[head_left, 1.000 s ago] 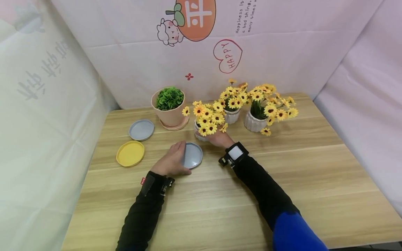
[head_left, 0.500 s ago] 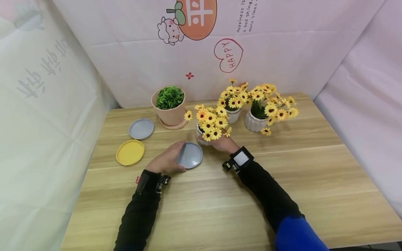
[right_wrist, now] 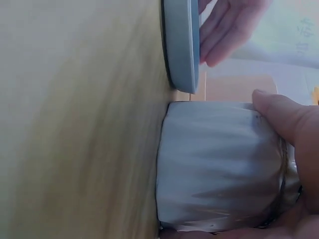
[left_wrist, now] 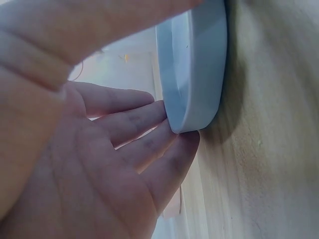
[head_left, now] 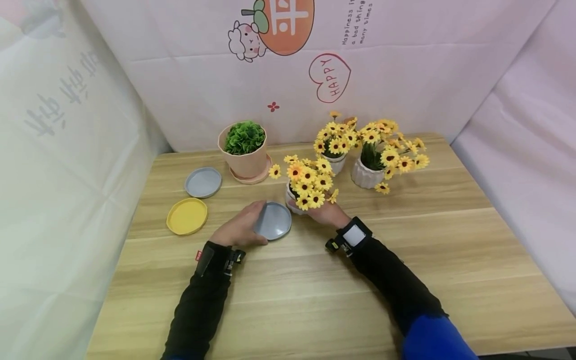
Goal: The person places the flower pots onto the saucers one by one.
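A blue-grey saucer (head_left: pixel 275 221) lies flat on the wooden table, and my left hand (head_left: pixel 238 227) holds its left side between thumb and fingers. In the left wrist view the fingertips (left_wrist: pixel 187 142) touch the saucer's rim (left_wrist: pixel 207 74). Just right of the saucer, my right hand (head_left: pixel 330 214) grips a small white fluted flowerpot (head_left: pixel 291 200) with yellow daisy-like flowers (head_left: pixel 308 182). The right wrist view has the thumb (right_wrist: pixel 279 112) at one side of the pot (right_wrist: pixel 219 164) and fingers on the other. The pot's base is close against the tabletop.
Left of the hands lie a yellow saucer (head_left: pixel 186 216) and a second grey saucer (head_left: pixel 203 182). A pink pot with a green plant (head_left: pixel 245 162) stands behind, on its own saucer. Two more white flowerpots (head_left: pixel 367 175) stand at the back right, before a printed cloth (head_left: pixel 193 100).
My right hand has brought the flowerpot toward me and slightly right. My left hand has shifted slightly left at the saucer, which stays nearly in place.
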{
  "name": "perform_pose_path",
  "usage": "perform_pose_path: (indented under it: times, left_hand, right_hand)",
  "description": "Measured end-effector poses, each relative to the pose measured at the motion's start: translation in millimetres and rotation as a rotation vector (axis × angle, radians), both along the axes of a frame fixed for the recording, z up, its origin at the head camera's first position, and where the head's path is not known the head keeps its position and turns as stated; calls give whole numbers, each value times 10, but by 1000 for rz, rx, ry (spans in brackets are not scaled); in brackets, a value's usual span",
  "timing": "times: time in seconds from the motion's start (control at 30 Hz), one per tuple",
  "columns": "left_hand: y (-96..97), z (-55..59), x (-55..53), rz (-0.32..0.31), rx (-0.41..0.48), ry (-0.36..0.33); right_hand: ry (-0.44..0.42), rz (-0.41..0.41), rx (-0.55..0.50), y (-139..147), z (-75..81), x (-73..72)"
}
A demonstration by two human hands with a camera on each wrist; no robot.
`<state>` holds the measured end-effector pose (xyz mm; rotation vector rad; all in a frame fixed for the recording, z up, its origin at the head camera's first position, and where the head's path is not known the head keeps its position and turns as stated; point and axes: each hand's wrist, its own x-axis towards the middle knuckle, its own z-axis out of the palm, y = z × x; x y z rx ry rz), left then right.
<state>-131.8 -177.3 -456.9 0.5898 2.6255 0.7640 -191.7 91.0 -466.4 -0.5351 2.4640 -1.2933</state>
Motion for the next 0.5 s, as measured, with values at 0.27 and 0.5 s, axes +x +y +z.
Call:
perform_pose_path:
  times: [0.27,0.5]
  left_hand:
    - [9,17,9,-3,11,12]
    - [6,0,9,-1,0,8]
  right_hand:
    - [-22,-23,18,42,45,75]
    - [10,19,-60,41,165,130]
